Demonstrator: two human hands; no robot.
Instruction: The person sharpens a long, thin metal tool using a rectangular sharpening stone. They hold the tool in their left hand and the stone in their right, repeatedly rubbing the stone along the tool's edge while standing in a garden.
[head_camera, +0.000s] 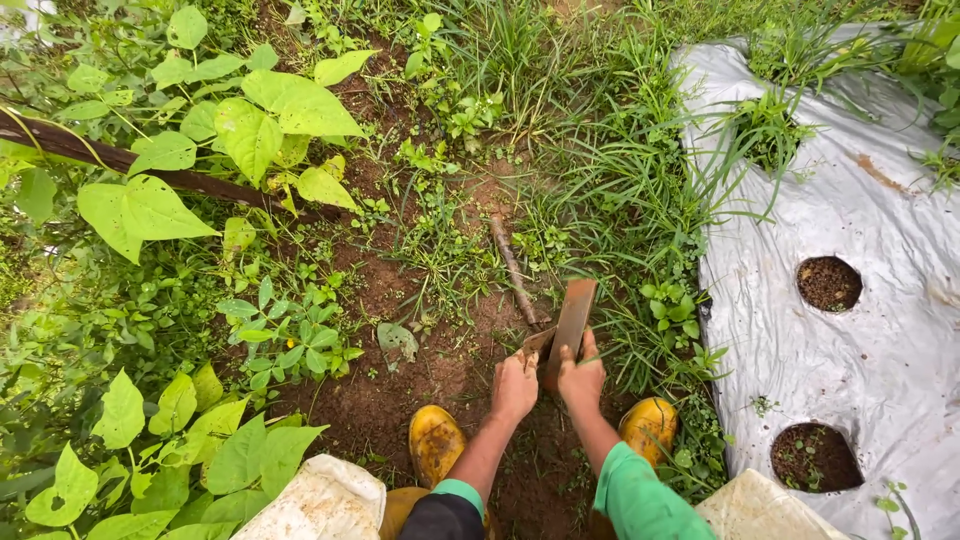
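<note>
Crouching over bare soil (400, 400), you are holding a flat, rust-brown blade (572, 318) with both hands. Your right hand (580, 378) is closing its grip around the blade's lower end, thumb pointing up along it. Your left hand (515, 385) is gripping just beside it, fingers curled shut on the same tool. The blade is standing tilted between your yellow boots (436, 440), near the silver mulch sheet (880, 230) with its planting holes (829, 284).

Rust-brown blade (572, 318) at twelve o'clock; yellow boots (436, 441) — mud-smeared; green sleeves (640, 495); silver-grey sheet (880, 300) at three — brown-stained.
</note>
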